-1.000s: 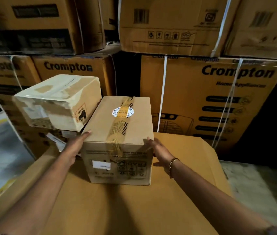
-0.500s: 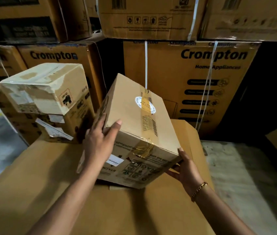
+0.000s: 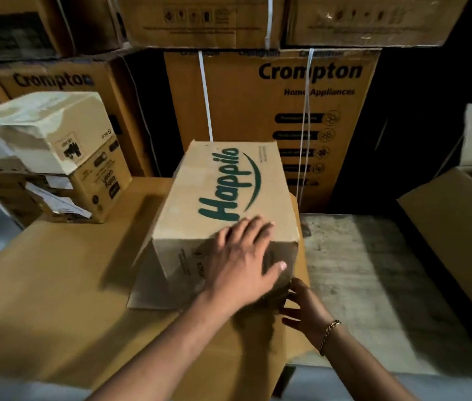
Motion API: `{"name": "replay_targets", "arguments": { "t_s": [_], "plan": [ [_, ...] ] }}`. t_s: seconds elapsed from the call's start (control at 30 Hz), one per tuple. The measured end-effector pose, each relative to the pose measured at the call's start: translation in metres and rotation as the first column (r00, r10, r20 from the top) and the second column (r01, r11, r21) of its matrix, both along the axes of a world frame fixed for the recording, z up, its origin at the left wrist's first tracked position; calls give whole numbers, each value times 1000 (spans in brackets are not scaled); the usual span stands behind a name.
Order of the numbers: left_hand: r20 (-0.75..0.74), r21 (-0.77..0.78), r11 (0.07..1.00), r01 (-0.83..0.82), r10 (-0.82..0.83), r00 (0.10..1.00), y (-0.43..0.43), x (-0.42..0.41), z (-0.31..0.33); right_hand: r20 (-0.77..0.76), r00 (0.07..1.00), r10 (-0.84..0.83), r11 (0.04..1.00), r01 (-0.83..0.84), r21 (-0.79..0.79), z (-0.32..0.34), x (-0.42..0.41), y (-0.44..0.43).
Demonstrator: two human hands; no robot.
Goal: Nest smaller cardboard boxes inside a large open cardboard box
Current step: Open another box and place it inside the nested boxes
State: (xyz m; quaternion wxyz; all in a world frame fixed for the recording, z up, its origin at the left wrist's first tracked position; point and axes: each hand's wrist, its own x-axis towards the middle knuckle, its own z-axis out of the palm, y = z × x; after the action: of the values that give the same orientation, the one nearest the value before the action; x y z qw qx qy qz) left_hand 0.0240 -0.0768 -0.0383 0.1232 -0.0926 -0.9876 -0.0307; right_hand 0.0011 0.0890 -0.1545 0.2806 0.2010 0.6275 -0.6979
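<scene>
A brown cardboard box with green "Happilo" lettering (image 3: 229, 186) lies on a wide flat cardboard surface (image 3: 55, 285). My left hand (image 3: 243, 261) rests over its near top edge, fingers flat on the top face and thumb on the near face. My right hand (image 3: 301, 311), with a bracelet at the wrist, touches the box's lower right corner with spread fingers. At the right edge stands part of a large cardboard box (image 3: 454, 227) that seems open at the top; its inside is hidden.
A white-topped small box (image 3: 41, 131) sits on a brown small box (image 3: 95, 186) at the back left of the surface. Stacked strapped "Crompton" cartons (image 3: 286, 111) wall off the back. Grey concrete floor (image 3: 373, 285) shows between the surface and the right-hand box.
The box was lifted, tipped and turned, and now lies with the "Happilo" face up instead of the taped face. My left hand moved to its near top edge.
</scene>
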Motion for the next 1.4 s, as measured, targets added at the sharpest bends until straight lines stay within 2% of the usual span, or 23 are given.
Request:
{"name": "replay_targets", "arguments": {
  "t_s": [0.07,0.17,0.27,0.3,0.33,0.37,0.43,0.47,0.5,0.6,0.7,0.8,0.93,0.97,1.0,1.07,1.17,1.27,1.4],
  "plan": [
    [55,-13,1000,5,-4,998,11,4,-5,-24,1000,15,1000,-15,-5,6,4,10],
    [33,157,987,-31,26,999,-5,-1,12,-119,990,72,996,-66,54,21,3,22],
    [-126,290,933,-213,258,958,-60,-8,31,-252,965,68,994,-44,101,45,2,24],
    [-127,324,899,-295,350,928,-83,-10,33,-296,953,66,994,-37,101,54,2,23],
    [-48,376,841,-390,438,898,-111,-13,28,-335,940,68,994,-37,100,62,1,22],
    [100,438,762,-477,486,868,-133,-14,24,-370,926,72,995,-39,97,70,-1,21],
    [392,654,514,-555,398,830,-158,-10,13,-408,909,81,996,-55,74,86,-2,15],
    [472,736,378,-562,310,826,-161,-8,8,-407,909,87,996,-65,68,92,-3,11],
    [504,780,294,-552,228,833,-156,-5,6,-404,910,92,995,-67,75,96,-4,7],
    [466,865,152,-478,109,878,-143,-7,-2,-395,916,78,991,-26,134,98,-11,-5],
    [440,889,118,-443,50,897,-126,-18,3,-405,912,-67,982,133,137,103,-16,-5],
    [432,892,162,-421,-40,901,-95,-25,9,-354,908,-225,951,283,120,104,-16,26],
    [336,928,239,-286,-204,920,-27,-30,12,-270,854,-444,889,457,-16,83,-10,98],
    [307,926,294,-236,-224,925,-9,-34,8,-230,840,-491,869,489,-70,72,-9,118],
    [282,899,403,-174,-226,932,10,-39,5,-185,826,-532,847,518,-121,60,-8,139],
    [264,770,632,-81,-201,943,51,-47,0,-76,797,-599,791,575,-210,32,-5,179],
    [261,547,836,45,-221,940,119,-49,-4,47,754,-655,714,638,-287,-10,6,227],
    [176,312,936,162,-225,958,185,-50,-18,93,738,-668,704,668,-243,-47,17,267],
    [163,142,959,244,-266,950,259,-48,-38,138,766,-627,773,634,-9,-76,15,311]
  ]
}}
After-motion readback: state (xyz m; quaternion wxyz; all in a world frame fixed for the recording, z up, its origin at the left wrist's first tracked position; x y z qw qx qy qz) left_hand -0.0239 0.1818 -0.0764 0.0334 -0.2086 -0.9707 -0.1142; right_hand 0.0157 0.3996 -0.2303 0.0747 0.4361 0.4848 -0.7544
